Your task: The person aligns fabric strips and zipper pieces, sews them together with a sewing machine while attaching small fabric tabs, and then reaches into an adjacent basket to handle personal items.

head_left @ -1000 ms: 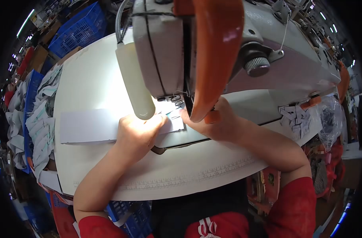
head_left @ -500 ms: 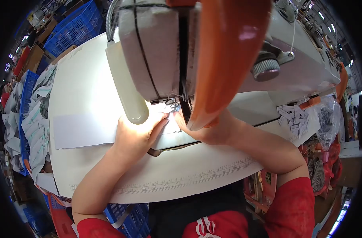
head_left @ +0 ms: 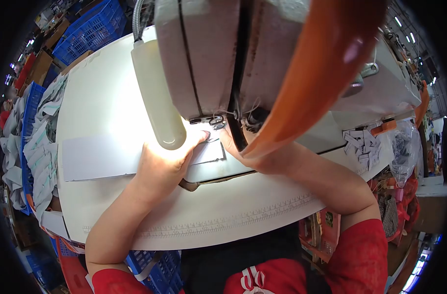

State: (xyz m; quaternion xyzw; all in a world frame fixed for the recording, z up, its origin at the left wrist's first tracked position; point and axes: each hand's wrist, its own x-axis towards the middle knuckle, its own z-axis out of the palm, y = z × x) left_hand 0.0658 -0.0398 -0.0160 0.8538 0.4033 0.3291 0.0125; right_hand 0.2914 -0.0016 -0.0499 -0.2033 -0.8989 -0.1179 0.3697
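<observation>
Since the earlier frame, mainly the viewpoint shifts: the machine (head_left: 204,59) looks bigger, while the strip (head_left: 101,158) hardly moves. It lies flat on the table (head_left: 253,196), passing under the left hand (head_left: 160,157), with its right end near the needle area. That hand is half curled, thumb forward, resting on the strip; whether it pinches or only presses, I cannot tell. Beside that end, the right hand (head_left: 270,164) has its thumb side forward; the orange guard (head_left: 326,83) partly covers it, so its grip is not clear. I judge the work as under way: the strip is in position, but no finished seam is visible. Counting, I find one strip, one machine, one lamp (head_left: 160,98), one clear bag (head_left: 404,147) and at least three blue crates (head_left: 94,32); the labels (head_left: 360,147) and cloths (head_left: 42,142) overlap too much.
</observation>
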